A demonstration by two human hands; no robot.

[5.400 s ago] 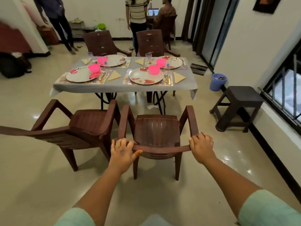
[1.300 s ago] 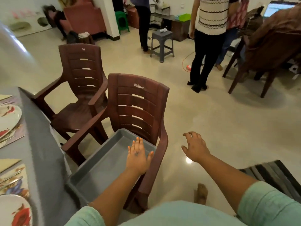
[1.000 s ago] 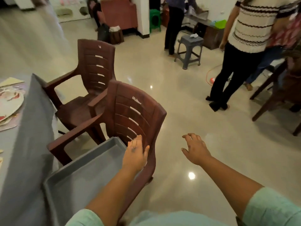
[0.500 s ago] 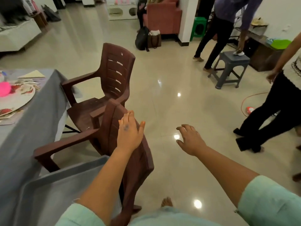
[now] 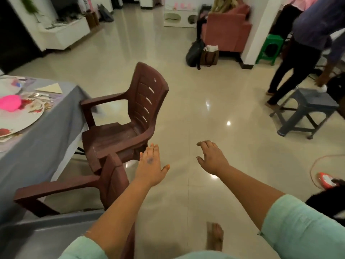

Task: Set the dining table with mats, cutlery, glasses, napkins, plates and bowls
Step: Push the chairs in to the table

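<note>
The dining table [image 5: 37, 139] with its grey cloth runs along the left edge. On it lie a floral plate [image 5: 20, 118], a pink bowl [image 5: 10, 102], a folded cream napkin [image 5: 50, 88] and some cutlery [image 5: 40, 95] on a patterned mat. My left hand [image 5: 150, 165] hovers flat with straight fingers just right of the near brown chair [image 5: 82, 186], holding nothing. My right hand [image 5: 211, 157] floats over the floor with loosely spread fingers, empty.
A second brown chair [image 5: 130, 118] stands at the table ahead. A grey tray [image 5: 43, 236] sits on the near chair's seat. A grey stool [image 5: 306, 107], a standing person [image 5: 306, 43], a green stool [image 5: 270, 47], bags [image 5: 203, 53] and an orange cable [image 5: 317, 167] lie right.
My view has swung further left and forward along the table side. Both hands stay empty and have passed the near chair's backrest toward the second chair.
</note>
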